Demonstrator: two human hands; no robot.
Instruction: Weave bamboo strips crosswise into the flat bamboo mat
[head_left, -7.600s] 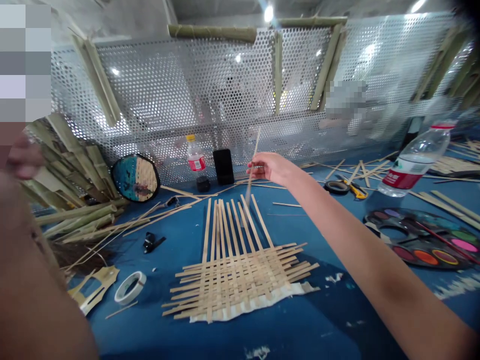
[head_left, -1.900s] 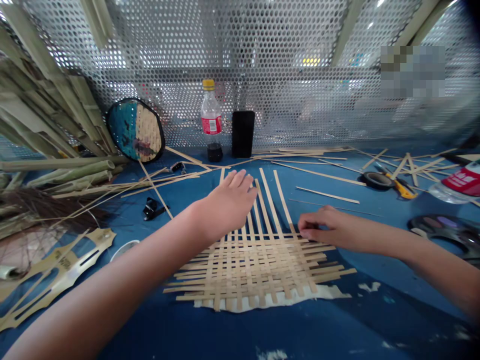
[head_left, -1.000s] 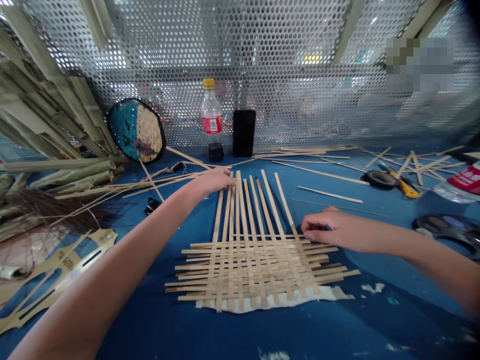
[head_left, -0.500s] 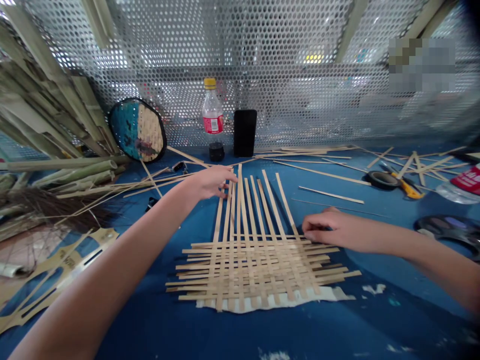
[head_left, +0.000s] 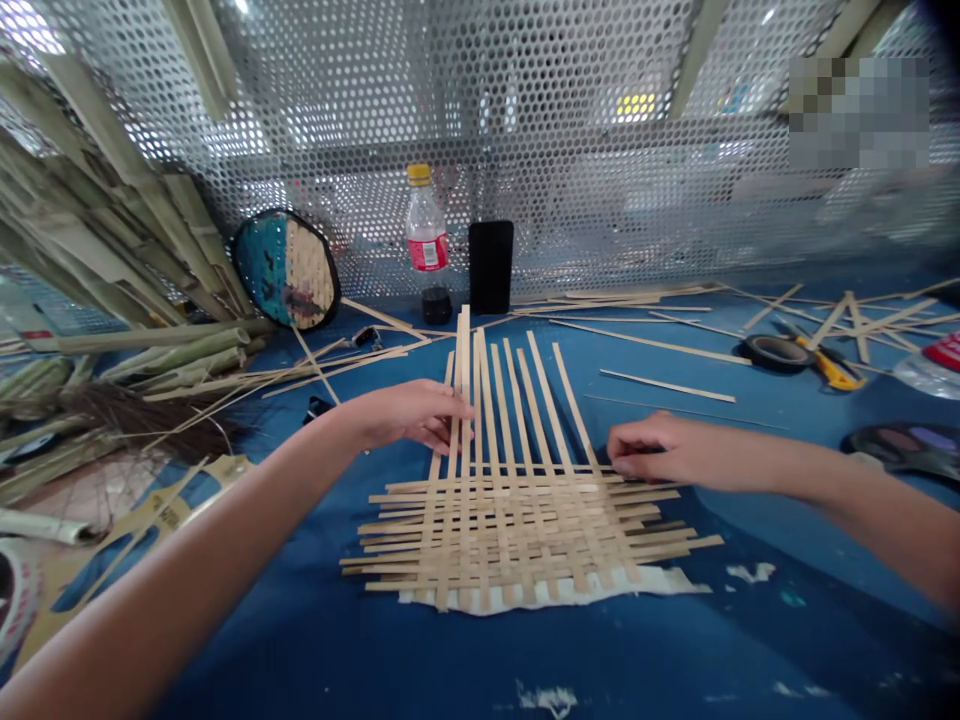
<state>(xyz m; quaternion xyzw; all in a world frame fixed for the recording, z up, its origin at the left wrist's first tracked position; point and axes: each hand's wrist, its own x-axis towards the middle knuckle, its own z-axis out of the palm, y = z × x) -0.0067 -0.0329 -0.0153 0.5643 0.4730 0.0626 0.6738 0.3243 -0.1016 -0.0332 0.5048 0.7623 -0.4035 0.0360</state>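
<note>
Woven strips (head_left: 525, 520) are pinched by left hand (head_left: 416, 410) and right hand (head_left: 651, 448); bottle label (head_left: 428, 253) illegible.

L hand (head_left: 427, 415) pinches lengthwise strips (head_left: 464, 350), ctr; R hand (head_left: 645, 447) pinches cross strip (head_left: 536, 469), rt of ctr; woven mat (head_left: 517, 530), lower ctr.

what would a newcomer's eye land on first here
Probably the pale woven mat mid-table, with the left hand at its loose strips and the right hand at its far right corner. Behind it stand a yellow-capped bottle and a black slab; a teal and tan panel sits farther left.
</note>
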